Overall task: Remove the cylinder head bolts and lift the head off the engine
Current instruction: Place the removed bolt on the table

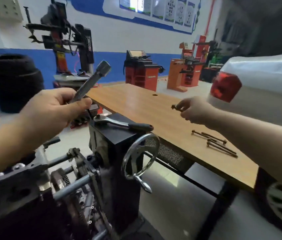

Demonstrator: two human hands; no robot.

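Left hand [53, 108] grips a long socket extension [91, 80] by its lower shaft, fingers curled round it, socket end tilted up and away, above and left of the black engine stand [117, 144]. Right hand [194, 110] pinches one head bolt [176, 107] by its end over the wooden bench [136, 99], right of the stand; loose bolts [214, 142] lie together on the bench nearer the camera, apart from that hand. Ratchet [121, 122] rests on top of the stand; engine [24, 196] sits lower left of it, blurred.
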